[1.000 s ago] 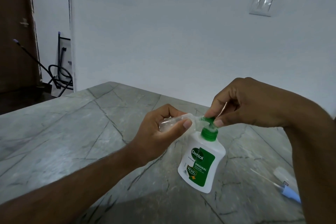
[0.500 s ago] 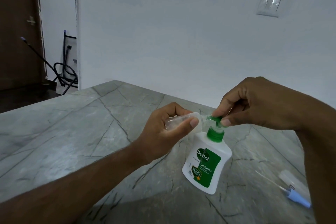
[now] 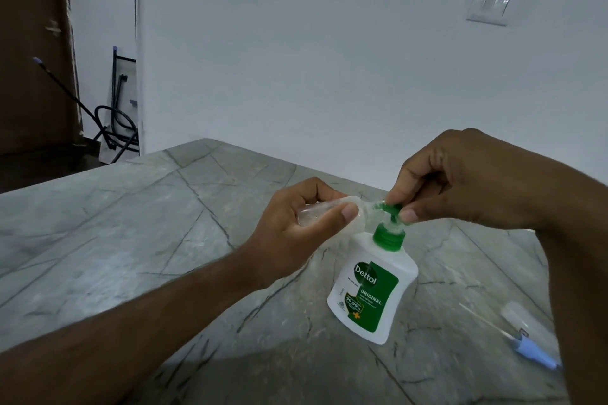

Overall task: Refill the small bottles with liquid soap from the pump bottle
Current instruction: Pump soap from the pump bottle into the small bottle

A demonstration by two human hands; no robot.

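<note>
Filling the small bottle at the pump

My left hand (image 3: 289, 230) grips the light, slippery clear plastic small bottle (image 3: 316, 212) at its body; my right hand (image 3: 460, 187) pinches the green pump head (image 3: 391, 209) of the white soap bottle (image 3: 375, 286) standing on the grey counter (image 3: 131, 223).

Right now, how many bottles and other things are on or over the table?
Pump bottle: 1
Small clear bottles: 2 (one in the left hand, one lying on the table)
Blue-capped sprayer piece: 1
Total: 4
</note>
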